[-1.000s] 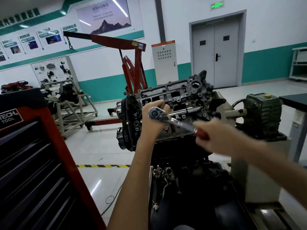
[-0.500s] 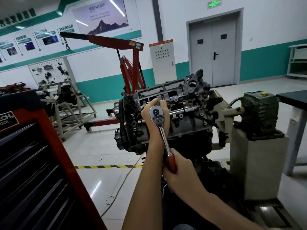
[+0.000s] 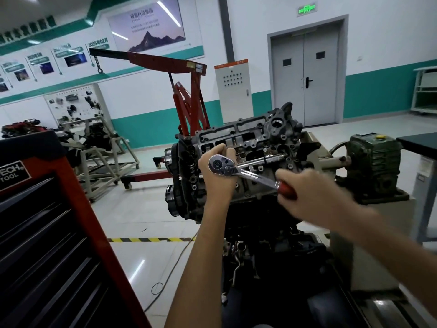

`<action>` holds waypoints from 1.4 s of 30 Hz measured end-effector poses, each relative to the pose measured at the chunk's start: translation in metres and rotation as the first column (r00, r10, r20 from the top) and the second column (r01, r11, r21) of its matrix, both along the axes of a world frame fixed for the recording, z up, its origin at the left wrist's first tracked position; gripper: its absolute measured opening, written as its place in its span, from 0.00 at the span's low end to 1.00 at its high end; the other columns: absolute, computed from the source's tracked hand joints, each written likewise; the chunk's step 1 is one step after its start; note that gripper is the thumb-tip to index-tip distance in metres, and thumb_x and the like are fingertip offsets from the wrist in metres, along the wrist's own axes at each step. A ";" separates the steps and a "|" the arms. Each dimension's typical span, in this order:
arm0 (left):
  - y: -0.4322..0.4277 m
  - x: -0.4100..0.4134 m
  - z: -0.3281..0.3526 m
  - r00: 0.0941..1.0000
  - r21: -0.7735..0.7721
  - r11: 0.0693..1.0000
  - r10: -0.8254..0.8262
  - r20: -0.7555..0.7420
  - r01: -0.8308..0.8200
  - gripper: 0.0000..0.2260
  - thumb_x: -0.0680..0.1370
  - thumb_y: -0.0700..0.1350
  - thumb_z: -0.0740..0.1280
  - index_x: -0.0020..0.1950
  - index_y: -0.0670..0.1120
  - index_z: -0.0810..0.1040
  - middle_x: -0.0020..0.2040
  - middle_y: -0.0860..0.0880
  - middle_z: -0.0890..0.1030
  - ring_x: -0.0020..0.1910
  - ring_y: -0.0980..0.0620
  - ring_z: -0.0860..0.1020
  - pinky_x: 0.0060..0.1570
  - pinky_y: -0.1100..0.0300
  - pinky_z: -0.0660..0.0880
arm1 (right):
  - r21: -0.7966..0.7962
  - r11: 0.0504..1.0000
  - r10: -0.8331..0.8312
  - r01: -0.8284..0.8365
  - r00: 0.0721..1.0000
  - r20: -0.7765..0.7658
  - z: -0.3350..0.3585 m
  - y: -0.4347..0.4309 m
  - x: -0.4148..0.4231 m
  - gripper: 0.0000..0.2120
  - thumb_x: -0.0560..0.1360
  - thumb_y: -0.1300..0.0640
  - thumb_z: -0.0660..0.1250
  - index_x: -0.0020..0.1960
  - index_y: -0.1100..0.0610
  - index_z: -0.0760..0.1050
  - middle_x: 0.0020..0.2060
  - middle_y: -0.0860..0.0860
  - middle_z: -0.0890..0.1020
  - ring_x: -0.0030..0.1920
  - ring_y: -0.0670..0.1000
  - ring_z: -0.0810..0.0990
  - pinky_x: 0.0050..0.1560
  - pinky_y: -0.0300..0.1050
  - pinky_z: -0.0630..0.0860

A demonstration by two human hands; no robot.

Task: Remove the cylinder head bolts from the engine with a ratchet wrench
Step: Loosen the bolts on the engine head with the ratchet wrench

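Wrench (image 3: 238, 171) head seated on the engine (image 3: 255, 147) top, left hand (image 3: 218, 176) cupped closed behind it, right hand (image 3: 305, 197) grip wrapped tight round the red handle; best swung square to the bolt, which sits hidden under the head.

head cam | fwd-down | close on engine (image 3: 248, 150) | single view

I'm facing white walls (image 3: 390, 31) banded in teal, a grey double door (image 3: 305, 79) at upper right — a red engine crane (image 3: 186, 95) standing mid-frame on the glossy pale floor (image 3: 146, 214), a red tool cabinet (image 3: 47, 233) filling the lower left.
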State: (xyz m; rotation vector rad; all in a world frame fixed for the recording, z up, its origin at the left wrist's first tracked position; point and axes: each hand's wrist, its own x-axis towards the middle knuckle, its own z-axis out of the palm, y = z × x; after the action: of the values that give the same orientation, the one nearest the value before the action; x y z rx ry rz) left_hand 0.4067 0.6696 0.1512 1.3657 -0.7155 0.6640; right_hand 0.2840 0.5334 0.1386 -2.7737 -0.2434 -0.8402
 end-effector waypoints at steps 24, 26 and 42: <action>-0.010 -0.002 -0.005 0.998 -0.037 0.999 0.025 0.063 -0.022 0.18 0.74 0.34 0.63 0.28 0.45 0.61 0.25 0.56 0.60 0.26 0.58 0.58 0.28 0.60 0.56 | 0.647 0.744 0.246 -0.168 0.969 -0.032 -0.062 0.077 -0.002 0.11 0.73 0.59 0.66 0.36 0.52 0.65 0.25 0.52 0.71 0.23 0.49 0.69 0.26 0.43 0.68; -0.010 -0.003 -0.004 0.998 -0.017 0.999 0.030 0.059 -0.029 0.18 0.73 0.36 0.63 0.28 0.48 0.60 0.24 0.57 0.60 0.26 0.60 0.58 0.28 0.62 0.57 | 0.737 0.640 0.340 -0.217 0.940 -0.019 -0.070 0.091 0.000 0.08 0.73 0.61 0.66 0.40 0.54 0.68 0.26 0.55 0.73 0.22 0.49 0.70 0.25 0.43 0.69; 0.001 0.005 -0.003 1.000 0.004 1.000 -0.026 -0.004 0.026 0.21 0.75 0.31 0.64 0.27 0.50 0.64 0.25 0.55 0.66 0.26 0.55 0.64 0.29 0.60 0.61 | 0.216 0.976 0.032 -0.039 0.999 0.034 -0.031 0.029 0.002 0.05 0.73 0.58 0.65 0.41 0.55 0.69 0.25 0.44 0.70 0.22 0.41 0.70 0.25 0.35 0.68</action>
State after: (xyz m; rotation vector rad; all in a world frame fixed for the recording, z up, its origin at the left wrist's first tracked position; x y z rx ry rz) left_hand 0.4114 0.6701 0.1477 1.3592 -0.7301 0.6395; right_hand 0.2859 0.5627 0.1072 -2.5480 -0.1935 -0.8467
